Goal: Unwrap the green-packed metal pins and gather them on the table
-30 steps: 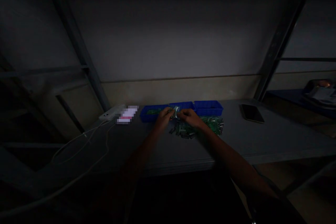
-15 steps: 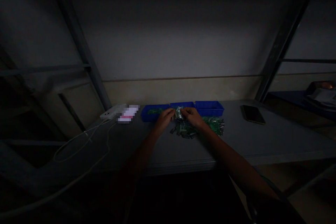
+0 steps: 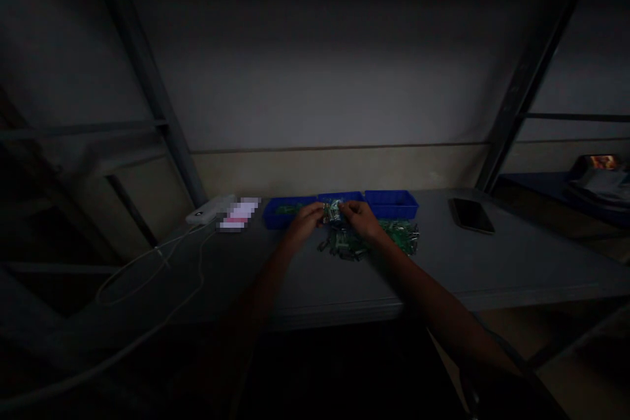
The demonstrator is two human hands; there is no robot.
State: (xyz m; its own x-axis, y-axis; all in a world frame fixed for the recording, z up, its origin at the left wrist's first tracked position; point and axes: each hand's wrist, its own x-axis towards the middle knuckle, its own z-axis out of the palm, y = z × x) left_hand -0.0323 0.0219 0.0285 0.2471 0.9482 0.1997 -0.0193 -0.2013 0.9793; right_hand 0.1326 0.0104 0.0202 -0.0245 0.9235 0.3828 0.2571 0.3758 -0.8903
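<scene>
Close together above the table, my left hand (image 3: 306, 219) and my right hand (image 3: 359, 215) both have their fingers closed on a bunch of small green-and-silver parts (image 3: 333, 211). These look like little circuit boards with metal ends, but the dim light hides their exact kind. Below and to the right of the hands lies a loose pile of the same parts (image 3: 401, 237). Behind my left hand stands the left blue bin (image 3: 276, 219), with green pieces in it. The middle blue bin (image 3: 344, 197) is partly covered by my hands, and the right blue bin (image 3: 392, 209) stands beside it.
A dark smartphone (image 3: 471, 215) lies on the grey table (image 3: 443, 269) at the right. To the left are a white power strip (image 3: 209, 210), a blurred-out sheet (image 3: 239, 215) and a white cable (image 3: 201, 275). Metal shelf posts (image 3: 180, 157) frame the table.
My hands remain in nearly the same place. The bunch between them has turned a little, showing more of its silver and green faces. The view has shifted slightly.
</scene>
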